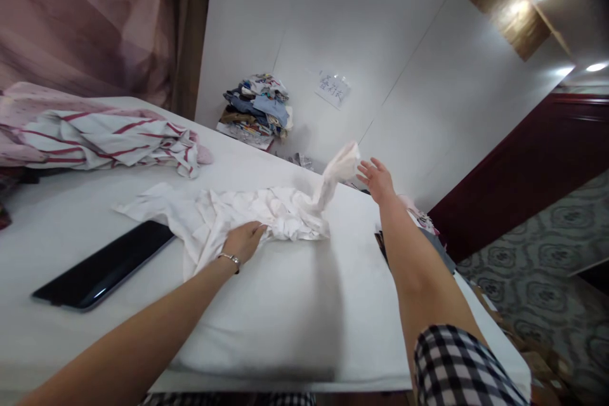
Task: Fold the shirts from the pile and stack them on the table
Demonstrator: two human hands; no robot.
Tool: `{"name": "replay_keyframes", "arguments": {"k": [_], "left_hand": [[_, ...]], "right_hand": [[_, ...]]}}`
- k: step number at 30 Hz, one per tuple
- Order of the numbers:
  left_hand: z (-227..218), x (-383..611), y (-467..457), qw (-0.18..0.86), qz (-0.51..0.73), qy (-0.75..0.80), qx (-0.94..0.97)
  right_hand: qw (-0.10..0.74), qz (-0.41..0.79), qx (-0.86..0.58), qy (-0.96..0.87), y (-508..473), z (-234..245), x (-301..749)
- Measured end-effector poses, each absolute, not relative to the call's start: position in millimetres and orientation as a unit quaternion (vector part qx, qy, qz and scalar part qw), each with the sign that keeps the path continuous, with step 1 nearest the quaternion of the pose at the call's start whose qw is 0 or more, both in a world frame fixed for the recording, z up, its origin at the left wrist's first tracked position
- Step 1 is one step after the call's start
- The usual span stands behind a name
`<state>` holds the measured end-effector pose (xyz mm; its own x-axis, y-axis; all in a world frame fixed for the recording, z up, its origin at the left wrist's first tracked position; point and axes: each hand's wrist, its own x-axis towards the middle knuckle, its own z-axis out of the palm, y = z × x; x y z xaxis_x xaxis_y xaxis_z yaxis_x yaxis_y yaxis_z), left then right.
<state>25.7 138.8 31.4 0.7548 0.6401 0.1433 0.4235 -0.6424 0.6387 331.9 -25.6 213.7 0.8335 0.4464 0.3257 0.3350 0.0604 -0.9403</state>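
A crumpled white garment [273, 206] lies across the table in front of me; its exact kind is hidden by the folds. My left hand [244, 241], with a bracelet at the wrist, is closed on its near edge, the fingertips partly lost in the fabric. At the right end, a sleeve-like part of the cloth rises into the air. Just beside that raised tip is my right hand [377, 181], fingers spread and holding nothing; a small gap seems to separate it from the cloth.
A black phone-like slab [107, 263] lies at the left, touching the garment. Striped cloth [109, 139] is heaped behind it on the white table [266, 323]. Piled clothes [259, 108] stand beyond the far edge, near a paper sign [333, 89]. More folded clothing [435, 244] sits behind my right forearm.
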Motion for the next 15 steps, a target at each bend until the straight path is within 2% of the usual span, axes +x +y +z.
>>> {"name": "replay_keyframes", "arguments": {"k": [2, 5, 7, 9, 12, 15], "left_hand": [[30, 25, 143, 0.323, 0.189, 0.319, 0.871], [30, 26, 146, 0.355, 0.196, 0.327, 0.854], [30, 27, 145, 0.37, 0.2, 0.328, 0.846], [30, 28, 145, 0.379, 0.202, 0.327, 0.842], [30, 28, 146, 0.384, 0.202, 0.319, 0.843], [34, 24, 142, 0.383, 0.197, 0.284, 0.857]], "right_hand": [[0.676, 0.083, -0.673, -0.29, -13, 200, 322], [0.533, 0.181, -0.775, -0.286, -12, 146, 295], [0.437, 0.19, -0.832, -0.284, -19, 103, 276], [0.389, 0.168, -0.862, -0.279, -25, 66, 261], [0.402, 0.131, -0.869, -0.258, -31, 37, 256], [0.447, 0.121, -0.856, -0.23, -37, 46, 275]]}}
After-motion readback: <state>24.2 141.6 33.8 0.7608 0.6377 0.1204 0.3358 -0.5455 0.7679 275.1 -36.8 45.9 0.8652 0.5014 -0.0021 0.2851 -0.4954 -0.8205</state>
